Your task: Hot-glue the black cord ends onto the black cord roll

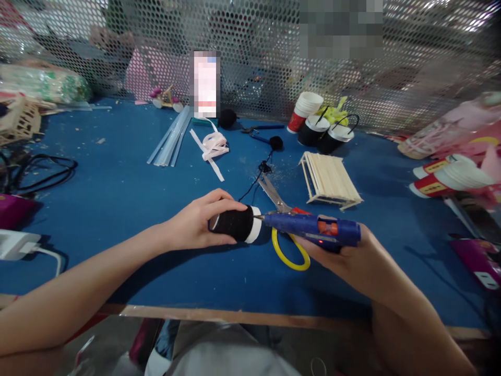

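Observation:
My left hand point(195, 222) grips a black paper cup point(237, 223) lying on its side, its white rim pointing right. My right hand point(344, 258) holds a blue hot glue gun point(313, 227) with an orange trigger. The gun's nozzle touches the cup near its white rim. Scissors with yellow handles point(287, 245) lie on the blue table point(117, 193) just under and behind the gun, blades pointing away from me.
A small popsicle-stick frame point(331, 180) stands behind the gun. Black cups with handles point(326, 134), stacked red-and-white cups point(305, 109), glue sticks point(170, 138), white ribbon point(213, 149) and black pompoms point(227, 118) lie farther back. Cables point(35, 172) are at left, a mesh screen point(254, 52) behind.

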Action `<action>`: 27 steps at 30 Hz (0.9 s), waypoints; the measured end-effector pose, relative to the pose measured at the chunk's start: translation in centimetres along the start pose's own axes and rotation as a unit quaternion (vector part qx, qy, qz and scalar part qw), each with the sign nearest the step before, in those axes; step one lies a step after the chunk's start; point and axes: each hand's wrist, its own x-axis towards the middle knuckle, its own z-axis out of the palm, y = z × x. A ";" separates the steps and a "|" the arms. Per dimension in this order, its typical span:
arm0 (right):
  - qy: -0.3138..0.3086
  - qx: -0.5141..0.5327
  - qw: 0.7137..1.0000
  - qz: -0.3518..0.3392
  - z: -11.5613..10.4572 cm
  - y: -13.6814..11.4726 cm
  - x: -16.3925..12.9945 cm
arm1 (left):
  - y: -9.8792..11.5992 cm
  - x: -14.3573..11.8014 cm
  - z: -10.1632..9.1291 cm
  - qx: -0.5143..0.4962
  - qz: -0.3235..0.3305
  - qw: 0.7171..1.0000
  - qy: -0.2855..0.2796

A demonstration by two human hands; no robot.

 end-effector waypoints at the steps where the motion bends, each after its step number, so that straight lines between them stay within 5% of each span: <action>1: -0.002 -0.005 1.000 0.006 0.0 0.0 0.1 | 0.0 0.0 0.0 0.000 0.002 1.000 -0.001; 9: 0.014 -0.007 0.999 0.038 0.5 -0.3 0.7 | 0.1 0.0 0.1 0.001 0.009 1.000 0.001; 27: -0.011 -0.028 0.998 -0.056 0.4 -0.6 -0.1 | 0.2 0.3 0.9 -0.104 -0.168 0.980 0.034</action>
